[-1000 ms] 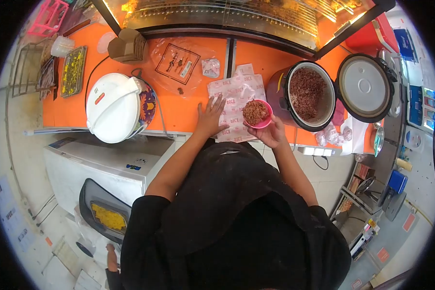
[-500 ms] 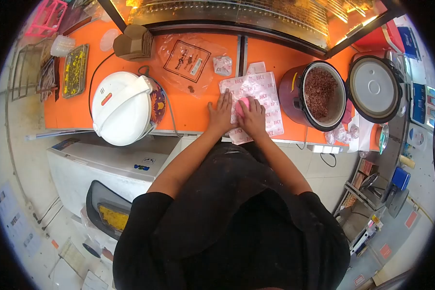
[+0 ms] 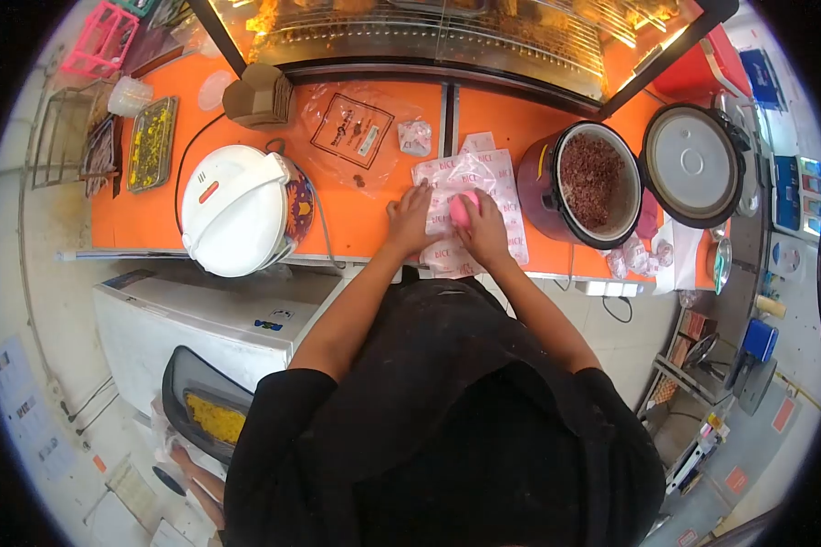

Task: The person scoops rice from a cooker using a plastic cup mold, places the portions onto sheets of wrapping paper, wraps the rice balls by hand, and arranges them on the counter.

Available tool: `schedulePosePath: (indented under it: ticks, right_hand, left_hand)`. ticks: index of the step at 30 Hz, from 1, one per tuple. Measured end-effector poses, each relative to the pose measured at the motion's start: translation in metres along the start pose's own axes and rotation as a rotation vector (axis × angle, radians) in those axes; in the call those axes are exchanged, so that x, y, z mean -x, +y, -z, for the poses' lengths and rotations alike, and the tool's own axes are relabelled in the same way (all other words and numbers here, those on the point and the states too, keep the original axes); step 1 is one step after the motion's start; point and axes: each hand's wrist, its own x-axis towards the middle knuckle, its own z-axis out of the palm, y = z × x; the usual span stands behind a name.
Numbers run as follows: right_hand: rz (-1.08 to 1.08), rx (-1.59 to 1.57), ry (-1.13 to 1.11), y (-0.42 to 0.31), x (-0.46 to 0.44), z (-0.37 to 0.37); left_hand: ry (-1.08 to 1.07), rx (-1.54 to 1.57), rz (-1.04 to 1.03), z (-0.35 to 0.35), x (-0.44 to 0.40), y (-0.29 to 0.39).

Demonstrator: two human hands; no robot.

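Note:
Sheets of pink-and-white paper printed with "RICE" (image 3: pixel 497 187) lie on the orange counter in front of me. My left hand (image 3: pixel 410 221) rests on the left edge of the paper, fingers stretched out and holding nothing. A pink rounded thing (image 3: pixel 464 209), perhaps a small bowl or mould, stands on the paper with my right hand (image 3: pixel 485 232) closed around its right side. Whatever is under it stays hidden. Right of the paper, an open rice cooker (image 3: pixel 538 187) contains reddish-brown rice (image 3: pixel 593 180). A small wrapped packet (image 3: pixel 415 137) sits just beyond the paper.
A white-lidded cooker (image 3: pixel 233 210) with a cable stands at left. Behind it are a brown carton (image 3: pixel 257 96), a clear printed bag (image 3: pixel 351 128) and a tray of yellow bits (image 3: pixel 152 144). The heated glass cabinet (image 3: pixel 438 46) borders the back. Another person's arm (image 3: pixel 196 474) shows lower left.
The view has shifted slightly. My right hand keeps hold of the pink thing, which shows more now. Another person's arm has come into view at the lower left.

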Motion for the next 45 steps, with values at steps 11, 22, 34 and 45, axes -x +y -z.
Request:
schedulePosePath:
  ticks: [11,22,34,45]
  right_hand:
    - [-0.160,0.060,0.441,0.018,-0.020,0.182]
    - [0.007,0.142,0.424,0.038,-0.017,0.201]
    - [0.370,0.048,-0.147,0.009,-0.038,0.066]
    - [0.348,0.135,-0.392,0.037,0.038,0.018]
  left_hand:
    - [0.703,0.765,0.366,-0.007,-0.064,-0.012]
    - [0.712,1.116,0.327,-0.015,-0.061,-0.016]
    - [0.558,0.384,-0.219,0.027,0.051,0.013]
    - [0.657,0.427,-0.093,0.004,0.027,0.015]
